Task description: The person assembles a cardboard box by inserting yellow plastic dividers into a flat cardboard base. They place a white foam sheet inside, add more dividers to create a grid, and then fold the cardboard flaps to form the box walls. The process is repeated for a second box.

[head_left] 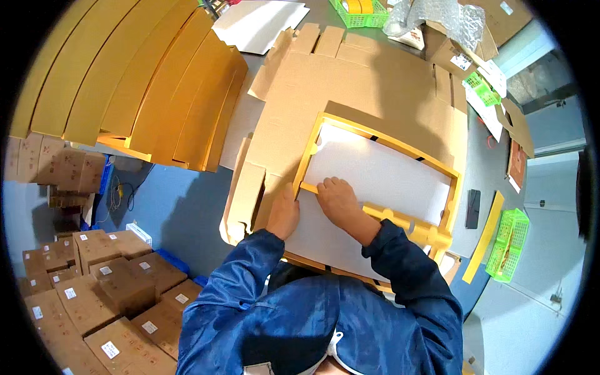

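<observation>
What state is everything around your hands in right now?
Cardboard: unfolded, spread out
Yellow frame: lying over the cardboard
Pale sheet: flat inside the frame
Left hand: at the frame's left side
Right hand: on the crossbar
Black device: lying flat
Yellow strip: lying loose
Bubble wrap: crumpled
Lower-left cartons: stacked, closed

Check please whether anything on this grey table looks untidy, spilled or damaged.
One thing: the crumpled, transparent bubble wrap is heaped loosely, partly over a brown cardboard box, at the far right of the grey table, which looks untidy. I see no spill or clear damage.
</observation>
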Action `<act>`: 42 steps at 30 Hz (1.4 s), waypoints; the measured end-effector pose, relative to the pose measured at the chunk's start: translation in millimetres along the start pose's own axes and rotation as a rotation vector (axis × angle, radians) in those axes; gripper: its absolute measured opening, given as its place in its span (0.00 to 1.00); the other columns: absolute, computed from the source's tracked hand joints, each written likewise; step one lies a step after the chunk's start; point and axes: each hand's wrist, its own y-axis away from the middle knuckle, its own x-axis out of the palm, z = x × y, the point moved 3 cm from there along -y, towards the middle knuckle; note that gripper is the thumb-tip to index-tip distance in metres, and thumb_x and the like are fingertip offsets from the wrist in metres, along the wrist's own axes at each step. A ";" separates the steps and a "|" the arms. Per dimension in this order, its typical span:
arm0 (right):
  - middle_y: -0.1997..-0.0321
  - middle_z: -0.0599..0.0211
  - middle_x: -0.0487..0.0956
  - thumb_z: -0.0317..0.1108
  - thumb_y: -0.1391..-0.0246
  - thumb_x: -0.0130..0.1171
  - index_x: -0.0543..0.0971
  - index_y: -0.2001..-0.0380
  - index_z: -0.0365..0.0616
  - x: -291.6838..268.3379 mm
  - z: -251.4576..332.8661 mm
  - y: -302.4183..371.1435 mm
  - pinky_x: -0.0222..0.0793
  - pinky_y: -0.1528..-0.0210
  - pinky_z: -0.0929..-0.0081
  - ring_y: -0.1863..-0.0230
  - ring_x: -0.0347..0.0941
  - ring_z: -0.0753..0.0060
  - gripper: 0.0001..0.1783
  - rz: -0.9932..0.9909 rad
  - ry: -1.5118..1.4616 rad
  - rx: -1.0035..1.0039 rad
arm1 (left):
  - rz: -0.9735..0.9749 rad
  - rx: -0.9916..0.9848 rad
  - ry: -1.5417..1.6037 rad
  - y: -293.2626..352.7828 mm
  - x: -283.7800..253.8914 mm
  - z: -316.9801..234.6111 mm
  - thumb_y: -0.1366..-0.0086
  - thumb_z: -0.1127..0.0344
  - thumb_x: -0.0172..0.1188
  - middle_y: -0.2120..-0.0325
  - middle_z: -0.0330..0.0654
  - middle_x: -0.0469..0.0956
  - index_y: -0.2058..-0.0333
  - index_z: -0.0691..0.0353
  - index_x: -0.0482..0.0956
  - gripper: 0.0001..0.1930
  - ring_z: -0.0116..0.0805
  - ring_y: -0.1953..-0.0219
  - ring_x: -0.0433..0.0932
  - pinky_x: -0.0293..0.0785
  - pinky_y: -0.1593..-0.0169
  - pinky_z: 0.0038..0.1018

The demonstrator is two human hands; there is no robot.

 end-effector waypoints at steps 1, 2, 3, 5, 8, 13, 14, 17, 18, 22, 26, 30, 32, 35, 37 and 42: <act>0.73 0.62 0.72 0.33 0.52 0.56 0.75 0.76 0.42 0.7 0.0 -5.3 0.67 0.63 0.66 0.66 0.70 0.61 0.06 0.005 0.019 -0.023 | -0.036 0.024 0.025 -0.8 10.7 11.9 0.44 0.75 0.53 0.64 0.63 0.72 0.53 0.72 0.64 0.19 0.61 0.59 0.71 0.67 0.55 0.47; 0.73 0.62 0.72 0.32 0.52 0.56 0.74 0.76 0.42 1.4 0.5 -9.1 0.67 0.63 0.67 0.66 0.70 0.61 0.05 0.009 0.036 -0.043 | -0.069 0.047 0.049 -1.1 11.0 12.9 0.44 0.76 0.52 0.64 0.63 0.72 0.53 0.72 0.64 0.19 0.61 0.60 0.71 0.68 0.56 0.47; 0.73 0.62 0.72 0.31 0.53 0.55 0.74 0.77 0.43 -5.7 2.5 -11.2 0.67 0.63 0.66 0.66 0.70 0.61 0.04 -0.001 0.010 -0.061 | -0.026 0.038 0.035 0.0 12.5 12.9 0.43 0.77 0.49 0.65 0.63 0.72 0.55 0.73 0.64 0.16 0.62 0.61 0.71 0.69 0.58 0.46; 0.73 0.62 0.72 0.30 0.55 0.55 0.74 0.76 0.42 1.8 1.3 -15.2 0.67 0.63 0.66 0.67 0.70 0.61 0.03 0.002 0.016 -0.095 | -0.093 0.063 0.030 1.3 16.1 13.8 0.42 0.76 0.48 0.66 0.62 0.72 0.57 0.72 0.65 0.13 0.62 0.62 0.71 0.69 0.59 0.47; 0.71 0.62 0.73 0.30 0.55 0.53 0.74 0.73 0.42 4.3 -0.3 -13.8 0.67 0.62 0.68 0.65 0.70 0.62 0.05 0.023 -0.001 -0.100 | -0.174 0.105 -0.003 3.7 18.4 10.2 0.39 0.74 0.46 0.67 0.62 0.72 0.59 0.70 0.66 0.10 0.61 0.63 0.72 0.69 0.61 0.48; 0.67 0.60 0.73 0.31 0.54 0.51 0.74 0.67 0.40 14.5 -2.6 -10.1 0.66 0.58 0.68 0.62 0.70 0.60 0.10 -0.108 -0.036 -0.095 | -0.094 0.030 -0.017 -2.0 12.9 8.9 0.36 0.70 0.43 0.70 0.61 0.75 0.61 0.65 0.70 0.09 0.61 0.67 0.74 0.70 0.63 0.49; 0.66 0.59 0.73 0.32 0.53 0.51 0.74 0.65 0.39 12.2 2.8 -12.6 0.66 0.57 0.67 0.60 0.69 0.59 0.12 -0.110 0.018 -0.110 | -0.113 -0.058 -0.080 0.3 10.4 0.4 0.37 0.70 0.43 0.69 0.60 0.75 0.62 0.65 0.71 0.09 0.61 0.67 0.74 0.69 0.63 0.50; 0.56 0.52 0.72 0.34 0.54 0.56 0.72 0.59 0.37 -13.3 4.0 -0.4 0.62 0.46 0.60 0.50 0.66 0.53 0.18 -0.242 -0.106 0.030 | -0.061 0.044 -0.089 -5.8 -2.7 -1.0 0.39 0.70 0.49 0.65 0.61 0.74 0.58 0.68 0.70 0.12 0.59 0.58 0.72 0.66 0.53 0.48; 0.53 0.51 0.71 0.34 0.55 0.57 0.72 0.57 0.37 -43.7 6.5 11.6 0.60 0.43 0.59 0.47 0.65 0.52 0.20 -0.321 -0.143 0.078 | -0.051 0.063 -0.105 -10.9 1.8 2.3 0.40 0.69 0.51 0.60 0.61 0.74 0.55 0.69 0.70 0.15 0.57 0.52 0.71 0.64 0.48 0.47; 0.43 0.49 0.66 0.31 0.55 0.59 0.71 0.53 0.37 -113.2 -30.2 120.1 0.57 0.39 0.57 0.40 0.60 0.49 0.23 -0.494 -0.030 0.477 | -0.185 0.387 -0.321 -12.1 -2.3 -56.9 0.41 0.62 0.56 0.44 0.55 0.62 0.45 0.68 0.64 0.27 0.51 0.35 0.50 0.41 0.34 0.52; 0.48 0.43 0.70 0.33 0.53 0.61 0.70 0.52 0.34 -117.7 -85.8 262.4 0.59 0.42 0.56 0.46 0.65 0.43 0.24 -0.618 0.168 0.992 | 0.050 0.934 -0.104 -13.1 38.1 -176.5 0.42 0.61 0.58 0.49 0.53 0.67 0.49 0.67 0.67 0.25 0.52 0.42 0.60 0.52 0.38 0.45; 0.54 0.40 0.72 0.38 0.54 0.61 0.70 0.50 0.34 -94.2 -104.9 300.1 0.63 0.47 0.57 0.50 0.66 0.39 0.28 -0.462 -0.169 1.089 | 0.110 0.984 -0.025 -15.9 117.2 -265.2 0.44 0.62 0.59 0.57 0.51 0.71 0.59 0.67 0.71 0.17 0.49 0.50 0.67 0.62 0.46 0.40; 0.58 0.39 0.74 0.38 0.53 0.59 0.70 0.53 0.33 -68.5 -112.5 315.0 0.67 0.52 0.54 0.56 0.70 0.39 0.25 -0.531 -0.031 1.058 | 0.138 0.978 -0.046 -15.6 150.8 -281.2 0.44 0.62 0.59 0.60 0.51 0.71 0.62 0.66 0.72 0.15 0.48 0.53 0.68 0.65 0.49 0.40; 0.62 0.40 0.75 0.39 0.50 0.54 0.71 0.58 0.37 -32.0 -124.7 327.3 0.68 0.58 0.49 0.61 0.72 0.35 0.19 -0.443 -0.253 1.171 | 0.226 1.060 -0.084 -23.5 184.4 -277.6 0.43 0.62 0.59 0.68 0.49 0.70 0.68 0.64 0.71 0.11 0.47 0.60 0.69 0.67 0.56 0.39; 0.61 0.39 0.75 0.38 0.49 0.52 0.70 0.57 0.37 -44.4 -118.5 321.3 0.67 0.57 0.49 0.59 0.71 0.35 0.19 -0.341 -0.318 1.182 | 0.277 1.092 -0.152 -12.2 184.9 -262.5 0.43 0.62 0.59 0.69 0.47 0.71 0.69 0.63 0.71 0.10 0.45 0.61 0.70 0.67 0.58 0.37; 0.60 0.36 0.72 0.38 0.48 0.51 0.67 0.59 0.32 -43.6 -121.0 318.7 0.67 0.57 0.49 0.59 0.69 0.34 0.19 -0.277 -0.331 1.134 | 0.220 1.110 -0.273 8.5 195.1 -255.3 0.41 0.67 0.51 0.72 0.44 0.69 0.71 0.60 0.70 0.04 0.42 0.65 0.70 0.68 0.61 0.35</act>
